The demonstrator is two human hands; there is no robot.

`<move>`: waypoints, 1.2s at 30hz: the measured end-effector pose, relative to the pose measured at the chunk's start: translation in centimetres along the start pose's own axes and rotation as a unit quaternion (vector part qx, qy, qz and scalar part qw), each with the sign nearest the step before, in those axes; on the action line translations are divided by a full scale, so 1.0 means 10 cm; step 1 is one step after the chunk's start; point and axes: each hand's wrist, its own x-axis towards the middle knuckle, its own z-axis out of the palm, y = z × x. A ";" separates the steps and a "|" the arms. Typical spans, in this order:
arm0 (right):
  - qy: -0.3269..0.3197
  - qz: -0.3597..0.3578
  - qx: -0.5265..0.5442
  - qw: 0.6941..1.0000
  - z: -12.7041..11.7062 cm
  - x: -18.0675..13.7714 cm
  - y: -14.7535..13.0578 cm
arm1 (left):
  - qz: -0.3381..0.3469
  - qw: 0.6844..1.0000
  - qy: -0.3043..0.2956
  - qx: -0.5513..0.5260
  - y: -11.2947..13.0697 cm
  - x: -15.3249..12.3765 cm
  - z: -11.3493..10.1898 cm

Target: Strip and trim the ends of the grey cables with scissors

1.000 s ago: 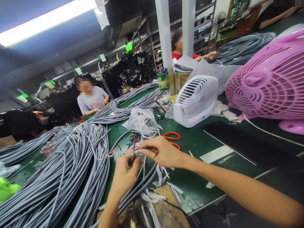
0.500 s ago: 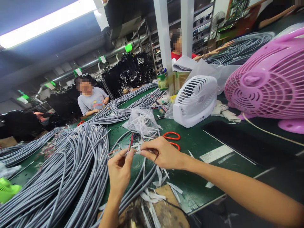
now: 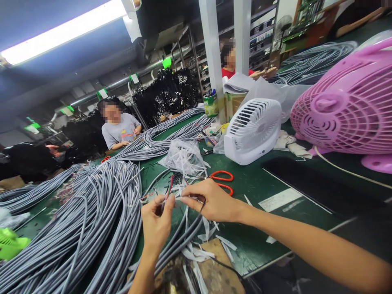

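Observation:
My left hand (image 3: 157,222) is closed in a pinch on the end of a grey cable, where thin red, green and dark wires (image 3: 170,185) stick up past the fingertips. My right hand (image 3: 211,200) is also pinched, just to the right, on a small white strip (image 3: 178,198) that runs to the left fingertips. Fingers hide most of the strip. Behind my right hand lie orange-handled scissors (image 3: 222,175), blades mostly hidden. Loose white strips (image 3: 208,230) are scattered below the hands, near a few grey cables (image 3: 183,237).
Large grey cable bundles (image 3: 101,204) cover the left of the green table (image 3: 241,245). A clear bag of white strips (image 3: 183,157) sits ahead. White (image 3: 254,130) and pink (image 3: 337,106) fans stand at right. Two people (image 3: 121,128) work across the table.
Both hands keep their pinch close together, with only slight finger movement. Across the table, the person in red has drawn a hand back from the cable coil. The view has shifted slightly.

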 end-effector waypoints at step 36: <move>-0.001 0.043 0.021 0.999 0.12 -0.04 0.02 | 0.105 0.993 -0.014 0.060 -0.12 0.04 0.05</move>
